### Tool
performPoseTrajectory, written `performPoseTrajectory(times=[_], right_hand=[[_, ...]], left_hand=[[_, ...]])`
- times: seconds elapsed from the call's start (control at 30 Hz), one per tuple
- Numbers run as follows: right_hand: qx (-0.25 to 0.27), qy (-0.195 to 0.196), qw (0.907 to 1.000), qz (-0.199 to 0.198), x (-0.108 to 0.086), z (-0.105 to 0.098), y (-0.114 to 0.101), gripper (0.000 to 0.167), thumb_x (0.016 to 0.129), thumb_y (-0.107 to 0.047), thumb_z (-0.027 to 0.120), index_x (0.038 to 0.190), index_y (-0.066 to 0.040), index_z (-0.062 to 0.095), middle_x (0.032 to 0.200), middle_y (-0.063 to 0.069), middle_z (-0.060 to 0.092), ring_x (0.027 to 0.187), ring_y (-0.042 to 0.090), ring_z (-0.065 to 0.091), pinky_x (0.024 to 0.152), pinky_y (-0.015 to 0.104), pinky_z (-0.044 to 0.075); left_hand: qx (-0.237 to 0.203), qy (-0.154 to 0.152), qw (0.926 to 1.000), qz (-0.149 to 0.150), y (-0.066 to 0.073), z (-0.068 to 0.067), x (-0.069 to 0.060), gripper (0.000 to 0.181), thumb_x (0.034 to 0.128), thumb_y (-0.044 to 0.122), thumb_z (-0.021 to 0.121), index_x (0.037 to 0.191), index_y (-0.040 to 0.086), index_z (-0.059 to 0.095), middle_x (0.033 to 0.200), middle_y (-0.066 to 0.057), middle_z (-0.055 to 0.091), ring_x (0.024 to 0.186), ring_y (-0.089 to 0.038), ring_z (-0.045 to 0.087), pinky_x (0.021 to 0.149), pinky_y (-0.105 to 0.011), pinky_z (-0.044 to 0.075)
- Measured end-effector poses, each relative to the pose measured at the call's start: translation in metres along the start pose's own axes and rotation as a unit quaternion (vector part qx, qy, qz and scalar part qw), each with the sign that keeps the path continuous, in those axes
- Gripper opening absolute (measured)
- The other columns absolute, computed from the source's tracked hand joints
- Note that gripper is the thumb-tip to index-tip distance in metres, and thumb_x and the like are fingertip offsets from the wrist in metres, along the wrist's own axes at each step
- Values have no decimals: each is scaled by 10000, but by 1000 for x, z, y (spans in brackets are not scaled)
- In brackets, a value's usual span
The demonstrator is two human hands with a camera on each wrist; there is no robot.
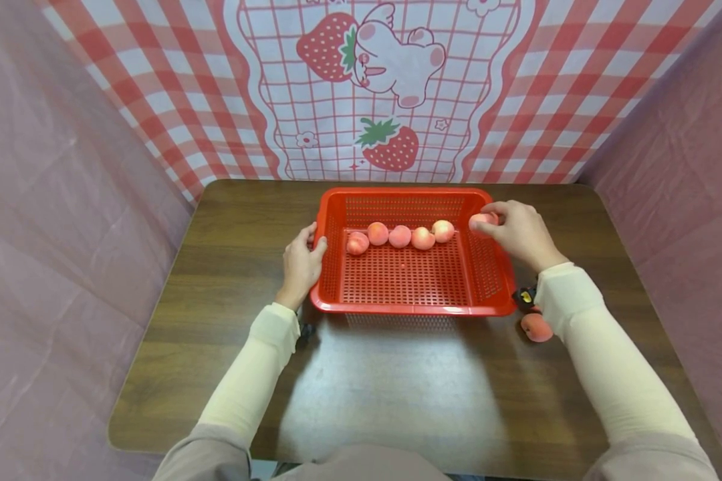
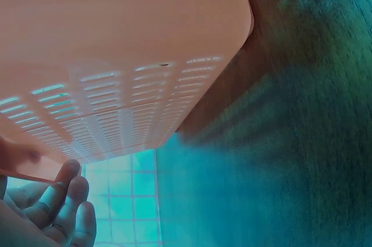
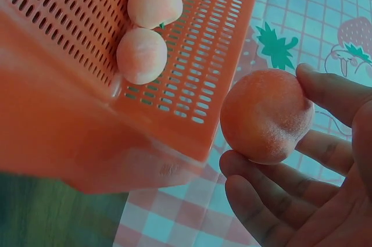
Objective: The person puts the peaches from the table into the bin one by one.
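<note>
A red perforated plastic basket [image 1: 412, 309] sits on the table, with several peaches [image 1: 400, 236] in an uneven row toward its far side. My left hand [image 1: 301, 264] grips the basket's left rim, the thumb on top; in the left wrist view its fingers [image 2: 68, 200] curl below the rim. Over the basket's right rim, my right hand [image 1: 520, 230] pinches a peach [image 3: 267, 117] between thumb and fingertips. The right wrist view shows this peach off the table, close beside the basket's edge. Another peach [image 1: 537, 328] lies on the table by the right wrist.
The brown wooden table [image 1: 216, 374] has rounded corners. A red-and-white checked cloth [image 1: 180, 87] with strawberry prints hangs behind it, and pink cloth [image 1: 686, 167] hangs at the sides. A dark wrist camera [image 1: 525, 297] shows under the right sleeve.
</note>
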State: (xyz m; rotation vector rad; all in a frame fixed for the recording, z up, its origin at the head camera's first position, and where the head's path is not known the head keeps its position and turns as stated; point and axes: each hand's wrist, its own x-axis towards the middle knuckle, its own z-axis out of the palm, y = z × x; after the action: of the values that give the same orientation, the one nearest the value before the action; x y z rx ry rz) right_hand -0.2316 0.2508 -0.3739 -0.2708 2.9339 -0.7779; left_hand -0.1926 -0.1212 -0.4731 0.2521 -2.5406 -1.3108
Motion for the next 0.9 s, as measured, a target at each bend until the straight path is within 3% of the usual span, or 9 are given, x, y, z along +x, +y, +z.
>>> performPoseTrajectory(times=[0.37,0.63,0.9], right_hand=[[-192,-138,9997,-116,2,6,-11,624,889,-450,667,1303,9,586,1106,226,618,903,329,501,769,467,466],[-231,-85,9990,-364,4,12,-18,559,893,-399,682,1269,7,611,1206,243,632,1006,372,547,895,554,451],[-236,-216,9987,-405,7,17,-27,548,899,-402,673,1282,-16,609,1212,214,636,968,339,521,866,523,452]], left_hand=[[-73,48,10000,-42,0,0,-1,421,926,227,617,1323,87,603,1042,-134,715,950,-297,662,892,-446,490],[-43,10,10000,-30,1,-1,-1,427,931,222,613,1333,78,592,1055,-140,710,955,-294,657,890,-443,491],[-26,10,10000,-26,1,-1,-1,434,925,236,608,1331,82,595,1051,-133,716,954,-294,662,891,-443,486]])
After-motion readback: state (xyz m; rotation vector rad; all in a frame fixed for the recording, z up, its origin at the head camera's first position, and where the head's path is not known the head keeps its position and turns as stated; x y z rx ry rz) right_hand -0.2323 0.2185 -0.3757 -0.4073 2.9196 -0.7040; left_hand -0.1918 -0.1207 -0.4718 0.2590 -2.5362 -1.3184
